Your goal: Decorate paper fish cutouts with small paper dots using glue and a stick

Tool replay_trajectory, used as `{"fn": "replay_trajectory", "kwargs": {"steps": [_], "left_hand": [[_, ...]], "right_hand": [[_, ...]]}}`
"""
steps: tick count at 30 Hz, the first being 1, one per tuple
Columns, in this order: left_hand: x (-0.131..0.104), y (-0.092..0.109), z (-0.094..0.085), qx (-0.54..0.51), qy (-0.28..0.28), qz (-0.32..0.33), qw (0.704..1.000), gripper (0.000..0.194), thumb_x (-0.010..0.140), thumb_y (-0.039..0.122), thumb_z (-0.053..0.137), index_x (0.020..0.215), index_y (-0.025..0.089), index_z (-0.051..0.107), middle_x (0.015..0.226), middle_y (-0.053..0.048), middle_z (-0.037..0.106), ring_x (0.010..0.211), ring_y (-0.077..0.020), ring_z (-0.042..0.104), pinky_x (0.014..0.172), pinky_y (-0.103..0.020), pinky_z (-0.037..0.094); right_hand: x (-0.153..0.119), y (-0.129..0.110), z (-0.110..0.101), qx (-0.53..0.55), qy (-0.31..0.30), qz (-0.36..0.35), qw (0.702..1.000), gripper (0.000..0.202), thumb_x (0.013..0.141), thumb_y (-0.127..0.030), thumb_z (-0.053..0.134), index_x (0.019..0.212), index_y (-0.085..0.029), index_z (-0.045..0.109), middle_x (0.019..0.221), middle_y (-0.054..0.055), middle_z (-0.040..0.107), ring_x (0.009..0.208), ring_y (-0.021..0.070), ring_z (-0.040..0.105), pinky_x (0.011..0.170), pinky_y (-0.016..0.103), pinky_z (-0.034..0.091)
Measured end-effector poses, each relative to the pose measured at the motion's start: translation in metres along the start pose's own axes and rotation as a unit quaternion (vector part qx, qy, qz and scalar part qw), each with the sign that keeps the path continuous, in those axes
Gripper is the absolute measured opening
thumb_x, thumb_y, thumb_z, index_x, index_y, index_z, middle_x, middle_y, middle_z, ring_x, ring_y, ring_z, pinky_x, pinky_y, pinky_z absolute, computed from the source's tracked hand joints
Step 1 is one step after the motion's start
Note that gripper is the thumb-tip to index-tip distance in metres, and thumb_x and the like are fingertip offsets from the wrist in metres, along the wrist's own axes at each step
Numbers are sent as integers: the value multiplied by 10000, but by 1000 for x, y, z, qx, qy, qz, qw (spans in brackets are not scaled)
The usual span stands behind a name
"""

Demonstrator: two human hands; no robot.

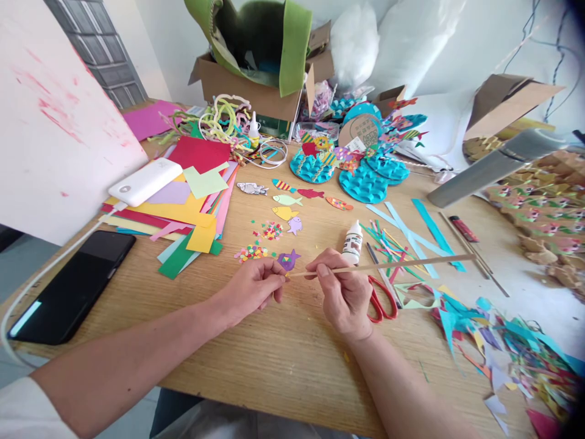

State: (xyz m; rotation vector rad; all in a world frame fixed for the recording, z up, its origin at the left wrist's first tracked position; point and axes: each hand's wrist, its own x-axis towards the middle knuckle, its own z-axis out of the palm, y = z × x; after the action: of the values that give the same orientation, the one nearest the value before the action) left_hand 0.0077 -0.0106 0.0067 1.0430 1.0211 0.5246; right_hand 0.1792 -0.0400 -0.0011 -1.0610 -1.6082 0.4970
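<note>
My right hand (342, 292) grips a thin wooden stick (406, 264) between thumb and fingers, its long end pointing off to the right. The fingers of my left hand (256, 283) are pinched together at the stick's left tip, where a tiny yellow bit shows; what they hold is mostly hidden. Just beyond those fingertips lies a purple paper fish (287, 261) with small coloured pieces on it. Piles of paper confetti (251, 252) are beside it. A white glue bottle (352, 242) stands behind my right hand, and red-handled scissors (382, 300) lie at its right.
Several paper fish (287, 200) lie farther back, before turquoise decorated bases (363, 186). Coloured paper sheets (201, 155), a white power bank (145, 182) and a black phone (73, 286) are at left. Paper strips (406, 231), scraps (498, 347) and a grey tumbler (493, 167) occupy the right.
</note>
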Motion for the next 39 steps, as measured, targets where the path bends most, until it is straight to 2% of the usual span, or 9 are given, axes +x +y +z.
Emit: {"fn": "replay_trajectory", "kwargs": {"steps": [6,14,30,32,35,39], "left_hand": [[0,0,-1,38,15,11,999,82,767,243,552,811,174,563,514,62,558,331,-32,321,334,-154,235],[0,1,-1,43,20,3,999,114,782,232,536,867,168,580,525,59,568,337,-34,316,340,-156,233],[2,2,-2,56,32,2,998,112,772,220,522,858,172,577,518,65,548,340,-47,320,351,-172,254],[2,-1,-3,81,33,25,996,123,780,212,513,872,170,582,532,61,549,367,-57,364,382,-179,288],[1,-7,-6,147,47,104,983,115,787,193,518,876,170,586,558,55,532,503,-95,516,504,-196,388],[-1,-14,-8,276,61,190,940,136,826,193,503,918,180,603,589,49,533,519,-99,502,515,-205,364]], "right_hand": [[4,-2,0,-47,-16,-39,998,192,914,-133,462,781,-184,591,687,31,600,605,146,555,585,304,436],[4,0,0,-44,-9,-47,998,171,901,-105,477,807,-175,601,693,33,599,613,145,547,588,303,423],[3,-2,-1,-46,3,-63,997,170,891,-97,468,852,-186,607,706,26,605,623,151,567,605,319,446],[2,0,-2,-51,4,-60,997,166,886,-90,476,854,-187,607,707,22,604,625,149,564,611,319,443],[2,3,-3,-57,7,-52,997,162,883,-86,483,850,-188,605,709,18,604,625,147,561,611,316,438],[2,6,-5,-58,14,-51,997,165,886,-84,477,839,-189,596,714,21,614,635,149,567,603,308,437]]}}
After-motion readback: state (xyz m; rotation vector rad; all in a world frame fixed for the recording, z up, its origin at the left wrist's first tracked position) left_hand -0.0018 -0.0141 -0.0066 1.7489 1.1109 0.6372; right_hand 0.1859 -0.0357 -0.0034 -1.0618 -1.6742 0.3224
